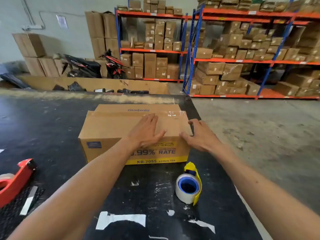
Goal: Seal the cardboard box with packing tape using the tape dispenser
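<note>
Pressing flat on box [121,125] top: L hand [147,131], fingers together; R hand [200,135] fingers apart at corner; tape dispenser [189,185] on desk [52,127].

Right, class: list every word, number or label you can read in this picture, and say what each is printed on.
"Glodway": far top flap of the cardboard box.
".99%" and "RATE": box's near side; the left hand covers the start.
"KB-2055" and "LEMON TEA": yellow band at the bottom of that side.
Yellow strip above "RATE" and the blue label at left: too blurred.
Shelf box labels and the wall notice: too small.
</note>
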`<state>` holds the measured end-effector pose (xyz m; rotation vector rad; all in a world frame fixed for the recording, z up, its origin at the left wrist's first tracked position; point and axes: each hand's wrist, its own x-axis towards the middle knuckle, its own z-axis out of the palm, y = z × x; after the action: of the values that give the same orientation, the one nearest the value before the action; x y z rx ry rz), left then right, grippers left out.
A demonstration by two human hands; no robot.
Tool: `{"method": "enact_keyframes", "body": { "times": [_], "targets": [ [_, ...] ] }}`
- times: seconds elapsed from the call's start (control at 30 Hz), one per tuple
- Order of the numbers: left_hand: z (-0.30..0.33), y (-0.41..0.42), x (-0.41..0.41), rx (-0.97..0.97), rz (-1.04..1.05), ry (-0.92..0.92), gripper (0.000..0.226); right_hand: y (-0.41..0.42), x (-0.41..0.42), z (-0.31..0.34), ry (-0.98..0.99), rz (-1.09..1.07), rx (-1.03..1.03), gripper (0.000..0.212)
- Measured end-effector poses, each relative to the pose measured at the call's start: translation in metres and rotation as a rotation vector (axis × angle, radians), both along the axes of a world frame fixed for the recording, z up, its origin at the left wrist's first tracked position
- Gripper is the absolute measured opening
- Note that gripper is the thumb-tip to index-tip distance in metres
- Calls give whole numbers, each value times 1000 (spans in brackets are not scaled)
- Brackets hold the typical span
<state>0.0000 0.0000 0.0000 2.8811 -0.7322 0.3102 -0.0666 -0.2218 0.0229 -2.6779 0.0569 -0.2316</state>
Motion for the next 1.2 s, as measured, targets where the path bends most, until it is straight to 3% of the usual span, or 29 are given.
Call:
{"method": "enact_keyframes", "body": {
  "times": [0.17, 0.33, 0.53, 0.63, 0.73, 0.87, 0.97, 1.2],
  "targets": [
    [-24, -15, -6, 33, -6, 33, 86, -10, -26, -54, 323, -52, -59, 83],
    [-45, -23, 1, 77, 0, 46, 89, -12, -38, -94, 462, -111, -47, 87],
    [-57, -27, 7, 129, 30, -22, 73, -14, -38, -127, 529, -152, -15, 55],
    [-51, -25, 11, 140, -1, -34, 68, -15, -35, -127, 498, -121, 43, 49],
    [-33, -17, 24, 179, -37, -7, 73, -22, -33, -117, 488, -58, 216, 54],
    [-25, -4, 35, 220, 32, 164, 89, -32, -32, -97, 459, -10, 667, 39],
    [-34, -3, 34, 302, 91, 158, 99, -32, -33, -72, 441, 60, 1001, 30],
    [-35, -6, 30, 325, 92, 128, 95, -16, -8, -15, 357, 104, 1323, 37]
  ]
}}
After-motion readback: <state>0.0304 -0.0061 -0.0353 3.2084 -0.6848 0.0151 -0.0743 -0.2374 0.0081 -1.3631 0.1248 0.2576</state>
